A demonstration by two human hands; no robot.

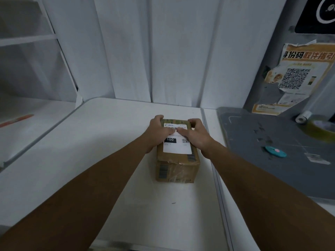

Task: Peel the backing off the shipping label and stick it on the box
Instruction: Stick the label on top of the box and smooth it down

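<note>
Status: label [177, 144] is on the box [178, 166]. It lies flat on the top face, near edge and both near corners look seated, no lifted corner visible from the head view. Backing sheet not in view anywhere, so peel step looks done.

Box sits on the white surface [101, 156], roughly dead centre of view, long axis running 12 to 6.

Left hand [159, 132]: palm down on the box's 9 o'clock side, thumb hooked over the far-left corner, fingers spread flat across the label's upper part. Holding nothing, just pressing.

Right hand [196, 134]: mirror of that from 3 o'clock, fingers curled over the far-right corner, thumb flat on the label. Also empty, pressing. Fingertips of the two hands meet or nearly meet over the barcode strip; can't tell if they touch.

Judgement: we're in the smoothing pass at the 12 o'clock end of the label. Far edge is hidden under the hands, so can't confirm it's down. Left to do: press out that far edge and corners, lift hands, check for bubbles or creases. Near done.

Off-task stuff at 2–3 o'clock on the grey mat [272, 142]: teal round tool [275, 151], tape roll [324, 126], small white paper roll [303, 117]. All well apart from the box, not in the way.
</note>
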